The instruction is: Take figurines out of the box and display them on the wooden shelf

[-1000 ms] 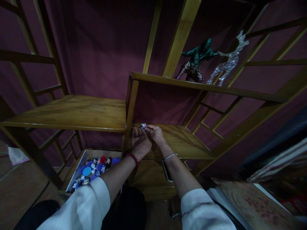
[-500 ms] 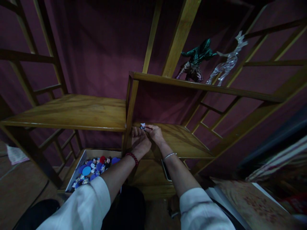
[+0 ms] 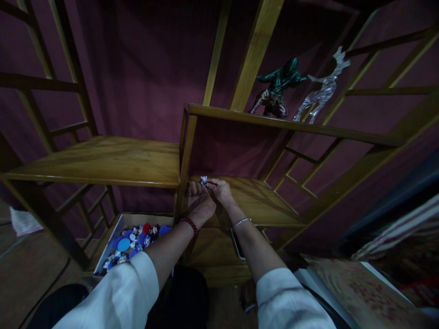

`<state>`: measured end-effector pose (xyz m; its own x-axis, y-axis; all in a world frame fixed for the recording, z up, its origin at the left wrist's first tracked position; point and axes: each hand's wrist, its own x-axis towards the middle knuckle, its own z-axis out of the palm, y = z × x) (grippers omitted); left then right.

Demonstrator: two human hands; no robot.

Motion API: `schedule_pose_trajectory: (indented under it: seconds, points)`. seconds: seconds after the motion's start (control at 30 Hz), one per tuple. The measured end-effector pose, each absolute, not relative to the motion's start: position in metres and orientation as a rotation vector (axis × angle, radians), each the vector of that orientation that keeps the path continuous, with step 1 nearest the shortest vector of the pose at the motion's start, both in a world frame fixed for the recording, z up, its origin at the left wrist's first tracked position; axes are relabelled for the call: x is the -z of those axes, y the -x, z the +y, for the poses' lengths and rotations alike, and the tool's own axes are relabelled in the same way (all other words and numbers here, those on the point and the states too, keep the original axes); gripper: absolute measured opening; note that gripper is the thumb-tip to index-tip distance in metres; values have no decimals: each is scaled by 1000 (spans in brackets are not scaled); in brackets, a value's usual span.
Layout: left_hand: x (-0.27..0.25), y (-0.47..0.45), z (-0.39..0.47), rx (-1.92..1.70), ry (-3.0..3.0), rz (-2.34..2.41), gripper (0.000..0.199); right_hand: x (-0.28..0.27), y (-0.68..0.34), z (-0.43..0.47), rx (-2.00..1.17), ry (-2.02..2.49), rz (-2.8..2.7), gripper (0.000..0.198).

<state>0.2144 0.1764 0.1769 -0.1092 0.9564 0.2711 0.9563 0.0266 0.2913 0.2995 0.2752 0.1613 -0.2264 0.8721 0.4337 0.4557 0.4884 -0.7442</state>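
Note:
A tiny figurine (image 3: 203, 180), pale on top and dark below, is held upright just above the middle shelf (image 3: 260, 201). My right hand (image 3: 222, 191) pinches it from the right with thumb and forefinger. My left hand (image 3: 201, 202) is closed at its left and lower side, fingers curled, gripping it too. Both wrists nearly meet in front of the shelf; the figurine's base is hidden by the fingers.
Lower left, an open box (image 3: 113, 240) holds several small figurines and blue discs. A green-hooded statue (image 3: 278, 89) and a clear deer figure (image 3: 320, 93) stand on the upper shelf (image 3: 308, 126). A wooden post (image 3: 185, 160) rises left of my hands.
My hands and the figurine keep almost the same place and pose. The whole view has shifted very slightly.

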Motion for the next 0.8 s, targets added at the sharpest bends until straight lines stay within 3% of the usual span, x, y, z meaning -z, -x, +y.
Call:
schedule_pose_trajectory:
  seconds: [0.8]
  points:
    - [-177,-216,178,-595,-2068,2233,50,-169,-296,270,-601,1179,-1833,17]
